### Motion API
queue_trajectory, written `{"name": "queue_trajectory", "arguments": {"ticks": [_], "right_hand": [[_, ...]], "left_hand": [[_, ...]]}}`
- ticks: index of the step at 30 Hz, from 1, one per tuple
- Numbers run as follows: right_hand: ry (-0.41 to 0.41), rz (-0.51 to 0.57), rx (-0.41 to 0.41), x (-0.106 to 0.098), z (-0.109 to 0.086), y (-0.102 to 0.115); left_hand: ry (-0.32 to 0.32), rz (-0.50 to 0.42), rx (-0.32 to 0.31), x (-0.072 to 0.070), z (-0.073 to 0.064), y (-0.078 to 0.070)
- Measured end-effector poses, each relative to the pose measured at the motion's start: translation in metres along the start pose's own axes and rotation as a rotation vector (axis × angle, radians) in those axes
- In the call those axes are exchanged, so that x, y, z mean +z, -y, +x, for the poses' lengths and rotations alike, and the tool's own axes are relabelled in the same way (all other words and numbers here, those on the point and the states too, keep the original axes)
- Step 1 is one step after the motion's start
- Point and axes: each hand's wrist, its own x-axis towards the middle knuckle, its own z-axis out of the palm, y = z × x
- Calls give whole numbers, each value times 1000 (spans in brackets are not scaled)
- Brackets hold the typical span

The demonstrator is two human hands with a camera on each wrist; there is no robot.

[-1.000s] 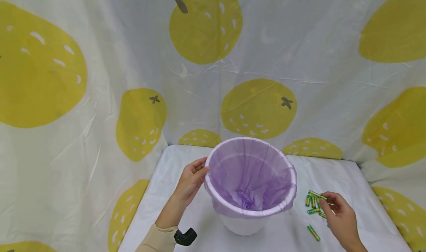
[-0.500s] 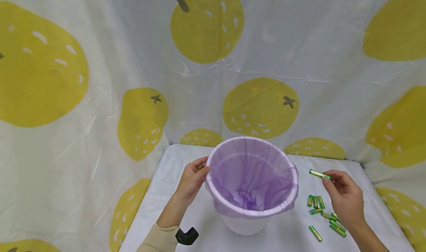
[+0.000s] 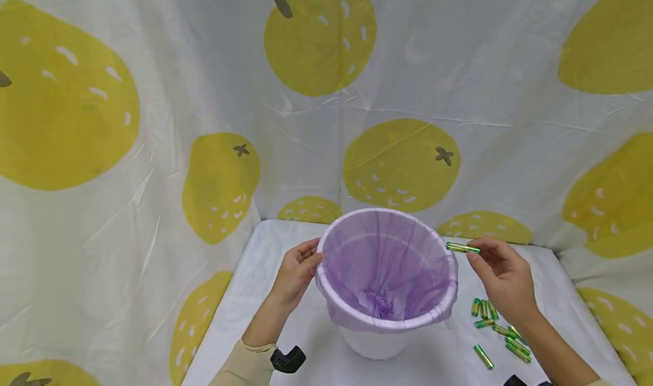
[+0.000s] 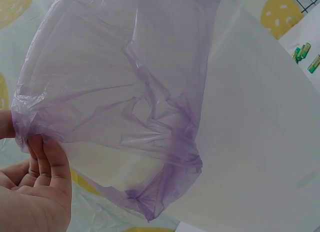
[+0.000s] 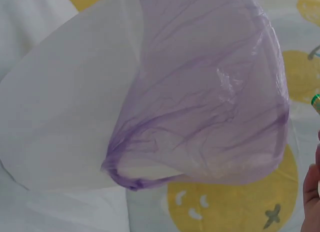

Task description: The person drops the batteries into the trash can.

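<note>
A white trash can point(image 3: 374, 343) lined with a thin purple plastic bag point(image 3: 385, 261) stands on the table. My left hand point(image 3: 297, 272) grips its left rim, thumb on the inner side and fingers outside; the left wrist view shows those fingers point(image 4: 50, 162) under the bag's folded edge. Between thumb and fingertips, my right hand point(image 3: 502, 272) pinches a green and gold battery point(image 3: 462, 247) by one end. The battery lies level, its free end right at the can's right rim. In the right wrist view only the battery's tip point(image 5: 316, 101) and part of the hand show at the edge.
Several more green batteries point(image 3: 517, 350) lie loosely grouped on the white table point(image 3: 285, 346) right of the can, below my right forearm. One battery point(image 3: 483, 356) lies apart, nearer the front. A curtain point(image 3: 306, 148) with yellow fruit prints hangs behind and at the sides.
My right hand has lifted a battery from the group, then carried it up and left to the can's right rim. The left hand keeps its grip on the rim.
</note>
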Motion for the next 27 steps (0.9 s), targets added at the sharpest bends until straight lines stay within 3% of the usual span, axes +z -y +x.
{"name": "queue_trajectory", "arguments": {"ticks": [7,15,21,27], "right_hand": [[54,154,-59,16,16,3],[149,25,-95,25,37,7],[239,18,-114,36,52,12],[252,-1,-119,50,53,14]], "left_hand": [[7,5,-4,0,1,0],[2,5,-10,1,0,-1],[-7,2,-12,1,0,1],[-4,-12,-7,0,0,1]]}}
